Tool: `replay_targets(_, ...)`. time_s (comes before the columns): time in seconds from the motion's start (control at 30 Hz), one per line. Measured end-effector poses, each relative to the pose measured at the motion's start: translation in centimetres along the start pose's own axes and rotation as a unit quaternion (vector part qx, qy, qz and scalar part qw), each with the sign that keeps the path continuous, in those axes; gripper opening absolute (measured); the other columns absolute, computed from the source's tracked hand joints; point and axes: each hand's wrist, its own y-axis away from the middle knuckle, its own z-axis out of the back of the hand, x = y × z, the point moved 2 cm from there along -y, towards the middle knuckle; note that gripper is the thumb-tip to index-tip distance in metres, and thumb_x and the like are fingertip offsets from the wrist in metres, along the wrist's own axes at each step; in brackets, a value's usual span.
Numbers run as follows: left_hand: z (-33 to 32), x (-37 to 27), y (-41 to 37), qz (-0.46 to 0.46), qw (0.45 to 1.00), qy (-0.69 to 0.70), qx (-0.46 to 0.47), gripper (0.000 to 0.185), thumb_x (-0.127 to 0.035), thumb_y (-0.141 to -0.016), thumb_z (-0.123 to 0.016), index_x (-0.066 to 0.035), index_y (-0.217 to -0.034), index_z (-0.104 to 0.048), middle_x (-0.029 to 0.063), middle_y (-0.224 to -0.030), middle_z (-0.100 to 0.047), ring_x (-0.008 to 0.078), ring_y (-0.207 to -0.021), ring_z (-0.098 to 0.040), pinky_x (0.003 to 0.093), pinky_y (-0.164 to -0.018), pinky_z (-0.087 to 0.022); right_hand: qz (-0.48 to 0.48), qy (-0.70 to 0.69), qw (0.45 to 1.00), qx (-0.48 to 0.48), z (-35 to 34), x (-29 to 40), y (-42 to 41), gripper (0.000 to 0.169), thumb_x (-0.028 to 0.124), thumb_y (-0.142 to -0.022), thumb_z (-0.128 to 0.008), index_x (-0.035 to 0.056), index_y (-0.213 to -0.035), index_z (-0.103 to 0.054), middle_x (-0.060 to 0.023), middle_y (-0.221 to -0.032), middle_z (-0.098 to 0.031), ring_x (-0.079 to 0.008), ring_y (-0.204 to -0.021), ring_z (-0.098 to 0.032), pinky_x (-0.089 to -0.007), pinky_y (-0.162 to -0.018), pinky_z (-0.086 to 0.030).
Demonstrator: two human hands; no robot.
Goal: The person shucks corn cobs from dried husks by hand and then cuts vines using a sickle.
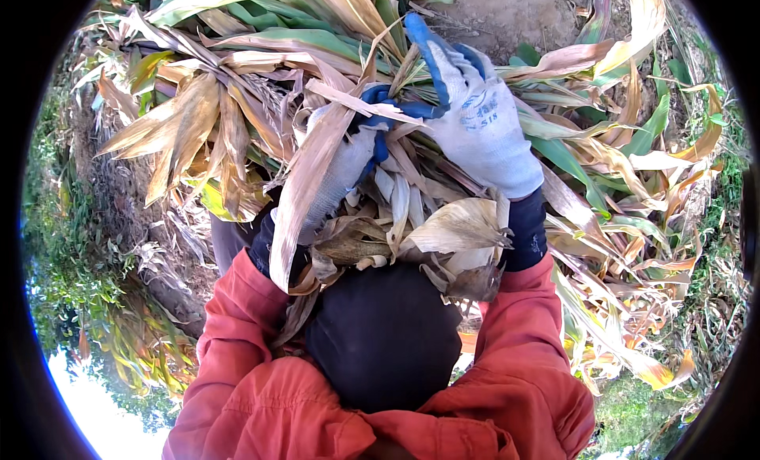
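Both of my hands wear white knit work gloves with blue coated palms and fingers. My left hand [344, 157] is at the bundle's middle, its fingers partly hidden behind dry leaves; what it grips cannot be made out. Just right of it, my right hand [469, 109] has its fingers spread, the upper ones raised and the thumb side reaching towards the left hand. Around both hands lies a heap of cut maize stalks with green and brown leaves [314, 41]. One long dry leaf [309, 181] hangs across my left hand and forearm. Pale dry husks [457, 225] lie between my forearms.
Bare soil [510, 11] shows beyond the heap at the top. More maize leaves [623, 240] spread to the right. Green plants [65, 252] grow along the left side, beside soil strewn with dry leaf scraps. Grass [629, 406] shows at the lower right.
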Motion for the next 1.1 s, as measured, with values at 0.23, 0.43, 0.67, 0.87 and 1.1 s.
replay_targets(0.23, 0.4, -0.8, 0.4, 0.000, 0.992, 0.120, 0.042, 0.026, -0.032, -0.089, -0.051, -0.009, -0.095, -0.062, -0.0011, -0.057, -0.053, 0.0043, -0.044, -0.044, 0.0179, -0.039, -0.033, 0.006, -0.033, 0.995, 0.094, 2.4, -0.6, -1.9, 0.068, 0.036, -0.075, -0.062, 0.0002, -0.128, -0.040, -0.0105, -0.111, -0.057, -0.0208, -0.099, -0.056, -0.0303, -0.078, -0.046)
replay_targets(0.43, 1.8, -1.3, 0.5, 0.146, 0.982, 0.114, 0.033, 0.032, -0.038, -0.091, -0.048, -0.009, -0.095, -0.058, -0.0035, -0.061, -0.050, 0.0033, -0.047, -0.041, 0.0170, -0.041, -0.029, -0.077, -0.138, 0.945, 0.286, 1.9, 3.4, -0.2, 0.070, 0.035, -0.071, -0.072, 0.0093, -0.129, -0.042, -0.0066, -0.073, -0.062, -0.0188, -0.055, -0.060, -0.0280, -0.052, -0.045)
replay_targets(0.67, 1.3, -0.4, 0.3, 0.086, 0.984, 0.154, 0.041, 0.029, -0.035, -0.093, -0.045, -0.009, -0.099, -0.057, -0.0008, -0.057, -0.053, 0.0060, -0.041, -0.045, 0.0194, -0.037, -0.036, -0.454, -0.456, 0.766, -0.009, 5.2, 0.3, 4.1, 0.033, 0.015, -0.082, -0.061, -0.0017, -0.111, -0.057, -0.0053, -0.086, -0.065, -0.0084, -0.067, -0.057, -0.0222, -0.060, -0.047)
replay_targets(0.87, 0.8, -1.2, 0.5, 0.045, 0.991, 0.127, 0.003, 0.027, -0.032, -0.093, -0.045, -0.009, -0.101, -0.056, -0.0010, -0.059, -0.053, 0.0058, -0.044, -0.045, 0.0195, -0.039, -0.037, -0.451, -0.514, 0.717, 0.136, 0.7, 0.2, 1.2, 0.029, 0.026, -0.086, -0.057, -0.0011, -0.093, -0.063, -0.0091, -0.073, -0.060, -0.0119, -0.060, -0.053, -0.0238, -0.054, -0.043)
replay_targets(1.1, 0.4, 0.0, 1.1, 0.026, 0.997, 0.076, 0.003, 0.025, -0.025, -0.094, -0.046, -0.006, -0.106, -0.056, -0.0013, -0.065, -0.053, 0.0050, -0.051, -0.047, 0.0196, -0.043, -0.039, -0.199, -0.216, 0.955, -0.028, -4.9, 1.1, -1.4, 0.041, 0.042, -0.075, -0.065, 0.0024, -0.084, -0.061, -0.0126, -0.072, -0.056, -0.0272, -0.065, -0.057, -0.0361, -0.059, -0.046)
